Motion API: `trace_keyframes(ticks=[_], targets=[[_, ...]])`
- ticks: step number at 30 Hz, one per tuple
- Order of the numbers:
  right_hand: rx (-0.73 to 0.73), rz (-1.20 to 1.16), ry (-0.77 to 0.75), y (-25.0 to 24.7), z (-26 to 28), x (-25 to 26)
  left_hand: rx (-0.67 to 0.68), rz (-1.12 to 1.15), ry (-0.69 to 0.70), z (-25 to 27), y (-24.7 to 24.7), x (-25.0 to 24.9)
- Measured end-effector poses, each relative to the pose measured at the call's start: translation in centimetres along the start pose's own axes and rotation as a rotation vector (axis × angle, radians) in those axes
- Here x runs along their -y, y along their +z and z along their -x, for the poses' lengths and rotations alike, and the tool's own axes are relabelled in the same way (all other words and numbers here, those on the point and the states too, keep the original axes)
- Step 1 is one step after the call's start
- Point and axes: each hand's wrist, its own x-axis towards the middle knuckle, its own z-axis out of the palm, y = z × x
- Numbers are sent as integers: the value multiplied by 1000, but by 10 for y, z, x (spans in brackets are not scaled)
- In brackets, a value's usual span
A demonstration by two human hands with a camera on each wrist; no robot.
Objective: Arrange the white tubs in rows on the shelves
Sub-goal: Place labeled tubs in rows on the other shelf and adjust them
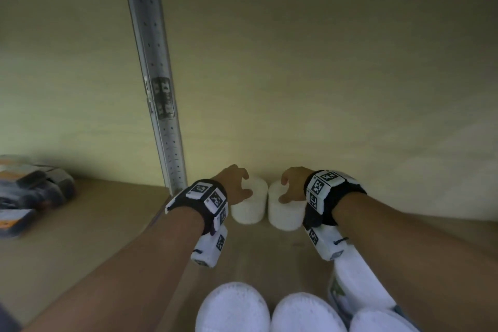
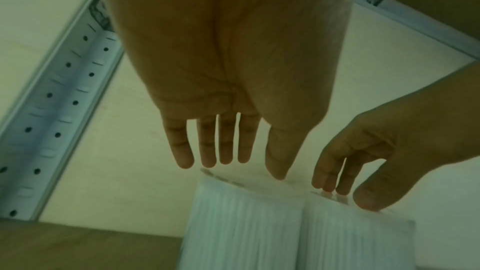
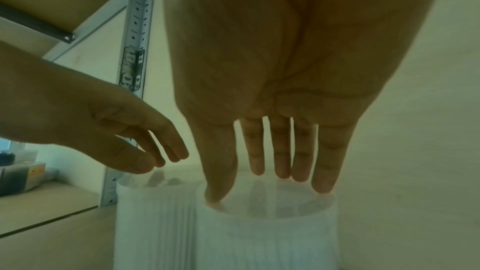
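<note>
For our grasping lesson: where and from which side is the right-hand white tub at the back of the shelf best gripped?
Take the right tub by its round top rim, from above, thumb and fingers spread across it. It stands upright and seems to touch the left tub, so the sides offer little room. The right hand is placed so.

Grey and orange boxes beside perforated upright.

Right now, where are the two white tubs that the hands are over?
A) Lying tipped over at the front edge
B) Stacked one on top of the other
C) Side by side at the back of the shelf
C: the left tub and the right tub stand upright next to each other near the back wall, the left hand over one and the right hand over the other.
</note>
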Motion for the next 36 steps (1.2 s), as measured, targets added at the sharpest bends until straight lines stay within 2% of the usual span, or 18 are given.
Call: trace_keyframes(ticks=[6,13,20,24,27,31,36], targets=[[-4,60,-4,3,-4,3,20,-59,10,-9,7,0],[-105,64,-3,7,-7,2,6,-57,30,-9,9,-1],[-103,83,-51,9,-4,0,-9,-29,40,-10,11,-2],[66,71,-53,1,-4,2,-4,-45,39,-10,11,-2],[90,68,-116,-8,3,0,0,-54,39,-10,10,-4],[-4,55,-152,-8,8,-6,10,-57,30,-8,10,-6],[-82,98,-84,-2,9,0,12,-55,30,-5,12,-7]])
